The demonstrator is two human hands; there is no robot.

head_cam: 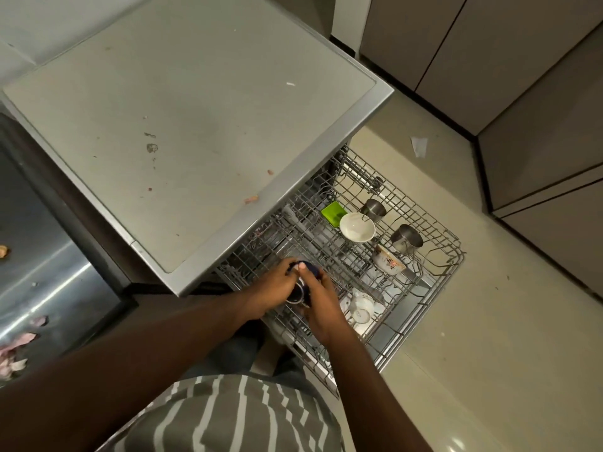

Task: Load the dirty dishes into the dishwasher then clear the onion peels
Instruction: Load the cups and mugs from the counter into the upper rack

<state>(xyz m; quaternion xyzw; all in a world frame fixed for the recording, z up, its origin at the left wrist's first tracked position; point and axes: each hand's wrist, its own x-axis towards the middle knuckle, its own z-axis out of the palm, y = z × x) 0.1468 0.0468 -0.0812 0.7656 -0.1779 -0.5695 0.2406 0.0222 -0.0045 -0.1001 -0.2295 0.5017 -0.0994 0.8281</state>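
**Two hands hold one dark cup over the rack**

Both hands grip one dark blue cup (298,285) above the near left part of the pulled-out rack (434,272). The left hand (274,288) curls around the cup from the left, and the right hand (318,301) holds it from the right with the thumb on top.

In the rack I count two steel cups (373,208) at the far right, one white bowl (357,227) between them and one green item (333,213), and one flowered bowl (388,261) near the second steel cup. One white cup (360,309) lies in a lower rack, just right of the right hand.

Pink onion peels (14,352) lie on the steel desk (49,275) at the left edge, well apart from the hands; their number is not clear. A few small scraps lie on the dishwasher top (195,125). One white scrap (418,145) lies on the floor at the far right.
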